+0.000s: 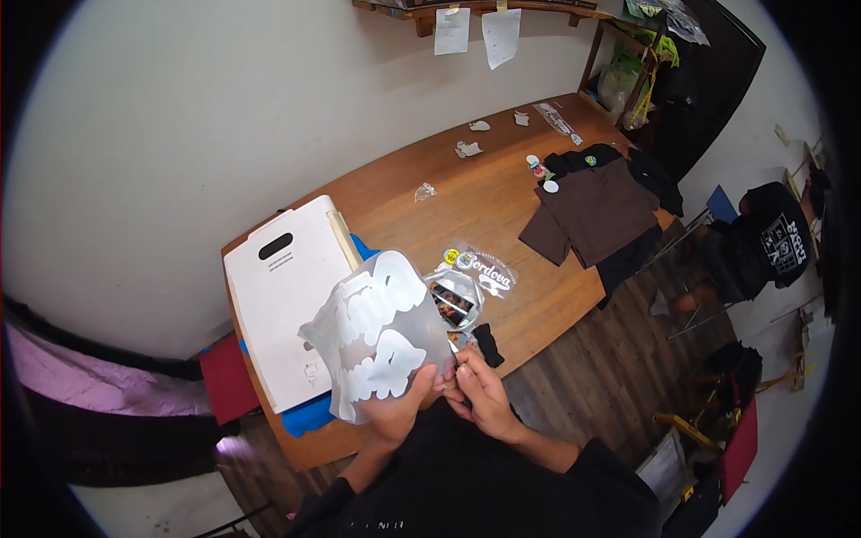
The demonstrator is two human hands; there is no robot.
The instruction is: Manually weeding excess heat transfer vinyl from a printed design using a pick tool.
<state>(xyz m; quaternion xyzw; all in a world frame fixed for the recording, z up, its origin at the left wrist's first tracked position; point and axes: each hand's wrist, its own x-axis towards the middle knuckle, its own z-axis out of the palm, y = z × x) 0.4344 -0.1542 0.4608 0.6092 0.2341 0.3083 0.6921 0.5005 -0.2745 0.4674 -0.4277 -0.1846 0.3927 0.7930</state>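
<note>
A translucent film sheet (426, 334) with white cloud-like printed shapes curls up in front of me, over the near edge of the table. Its lower edge is gripped by my left hand (399, 414), thumb on top. Close beside it, my right hand (487, 399) is closed in a pinch at the sheet's lower right corner. A small, thin, shiny item shows at those fingertips, too small to name. Just beyond the hands are a silvery dish (432, 285) with a dark picture-like item in it, a clear printed sticker sheet (499, 276) and a small black cloth (487, 344).
On the wooden table (484, 202), a white board (287, 314) with a dark slot lies left, above blue material (309, 418). Brown folded fabric (601, 211) lies on black garments at right. Several film scraps (467, 150) lie farther back. Someone in a black shirt (778, 238) sits at right.
</note>
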